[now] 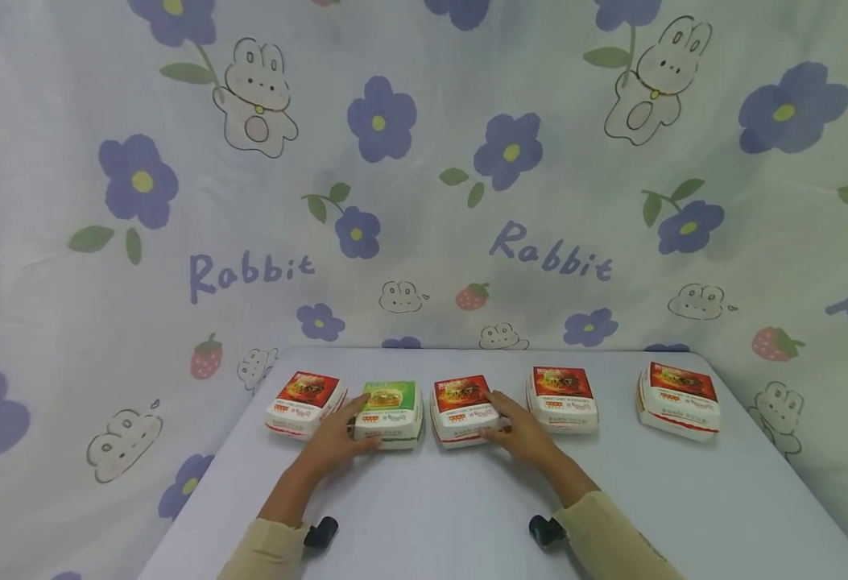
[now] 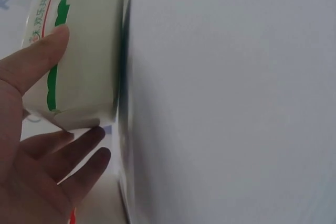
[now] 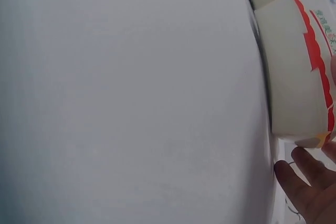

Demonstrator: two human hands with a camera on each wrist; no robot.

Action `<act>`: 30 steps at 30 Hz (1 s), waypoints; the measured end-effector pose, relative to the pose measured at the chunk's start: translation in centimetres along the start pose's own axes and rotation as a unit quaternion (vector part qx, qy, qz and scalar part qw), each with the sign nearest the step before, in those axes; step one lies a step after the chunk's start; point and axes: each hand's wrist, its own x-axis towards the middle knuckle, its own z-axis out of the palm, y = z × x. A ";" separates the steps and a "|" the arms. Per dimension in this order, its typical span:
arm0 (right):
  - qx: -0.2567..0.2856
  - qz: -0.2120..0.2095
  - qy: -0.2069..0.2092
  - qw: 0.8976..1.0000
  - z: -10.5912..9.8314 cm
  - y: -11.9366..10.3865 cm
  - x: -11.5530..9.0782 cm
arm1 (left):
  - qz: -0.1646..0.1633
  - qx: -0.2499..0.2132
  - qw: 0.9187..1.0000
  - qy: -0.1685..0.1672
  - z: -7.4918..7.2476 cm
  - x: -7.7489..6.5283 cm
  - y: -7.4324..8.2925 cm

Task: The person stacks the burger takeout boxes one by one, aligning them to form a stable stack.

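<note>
In the head view, my left hand (image 1: 332,439) is at the left side of a green-topped burger box (image 1: 387,415). The thumb (image 2: 52,48) lies along the box's green-edged front, and the other fingers (image 2: 86,174) spread loosely by its side, one fingertip right at the edge. A red-topped burger box (image 1: 463,411) stands just to the right, with my right hand (image 1: 528,435) at its right side. Fingertips of that hand (image 3: 310,174) are spread close to the box's side wall (image 3: 294,72) in the right wrist view; the thumb is mostly cut off there.
More red-topped burger boxes stand in the same row: one at the far left (image 1: 306,405), one right of centre (image 1: 563,400) and one at the far right (image 1: 680,401). All sit on a white table (image 1: 438,515), before a curtain (image 1: 424,193) printed with rabbits and flowers.
</note>
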 end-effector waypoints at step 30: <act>0.039 -0.006 -0.009 0.999 0.3 -1.0 -1.6 | -0.004 -0.019 0.998 0.060 0.4 2.4 5.3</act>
